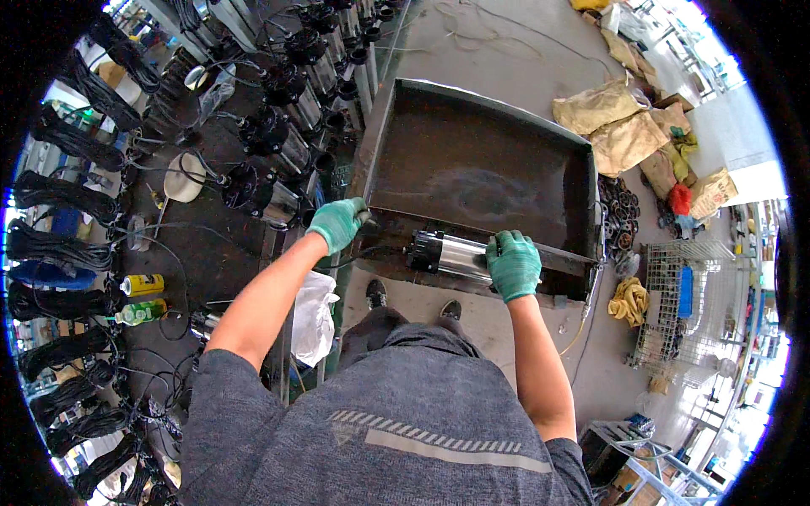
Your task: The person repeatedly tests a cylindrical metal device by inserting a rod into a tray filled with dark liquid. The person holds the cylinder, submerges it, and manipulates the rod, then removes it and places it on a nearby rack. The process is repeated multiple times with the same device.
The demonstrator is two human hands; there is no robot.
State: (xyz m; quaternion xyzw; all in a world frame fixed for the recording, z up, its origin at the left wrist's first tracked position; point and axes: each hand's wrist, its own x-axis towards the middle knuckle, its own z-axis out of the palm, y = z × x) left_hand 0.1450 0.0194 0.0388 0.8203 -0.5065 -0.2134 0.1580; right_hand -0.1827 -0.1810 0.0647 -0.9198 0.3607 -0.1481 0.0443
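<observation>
My right hand [513, 265], in a green glove, is wrapped round one end of a submersible pump [464, 255] with a silver cylindrical body and a black end. The pump lies sideways along the near ledge of a large dark metal tank [498, 110]. A black cable [364, 255] runs left from its black end. At the tank's near left corner is my left hand [337, 225], also gloved in green. Its fingers are closed at a small dark piece, which I cannot make out.
Several similar pumps [291, 148] stand in a row left of the tank. Farther left hang coiled black cables [63, 198], with a yellow can [142, 284] near them. A white bag [314, 316] hangs below my left forearm. Sacks [629, 139] and a wire cage [675, 295] are at the right.
</observation>
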